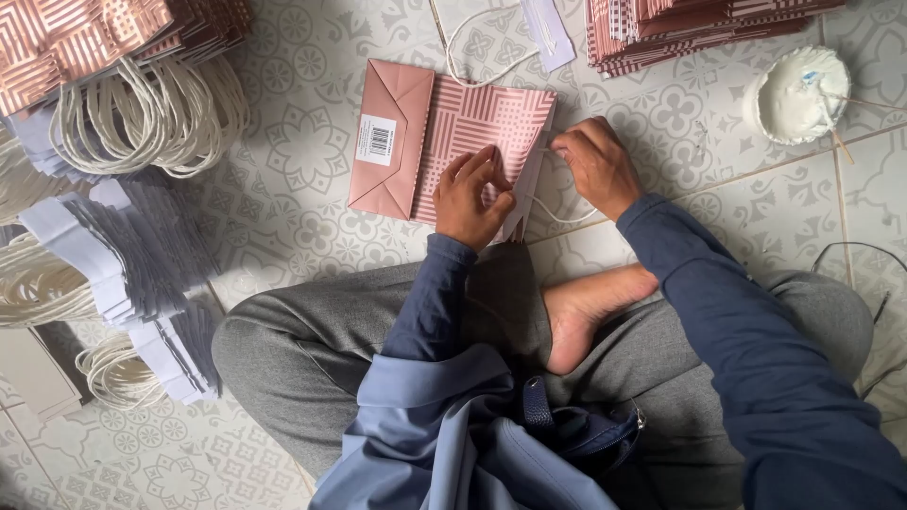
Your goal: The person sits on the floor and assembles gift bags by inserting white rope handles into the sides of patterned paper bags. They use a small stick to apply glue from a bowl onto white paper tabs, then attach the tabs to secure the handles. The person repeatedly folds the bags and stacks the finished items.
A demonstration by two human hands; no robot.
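While flat, pink paper bag, under left hand grip

Down on the floor of what looks like a home turned small craft workspace, where paper bags get put together by hand. The patterned tile floor serves as the workbench, and the person sits cross-legged right on it, barefoot, in grey trousers. Stock lies in piles all round: stacks of flat pink striped bags up top, more of them at the upper left, bundles of white cord handles beside those, and fanned heaps of grey-white paper strips along the left edge. A small white bowl of paste with sticks in it stands at the right. No table, no machines in sight.
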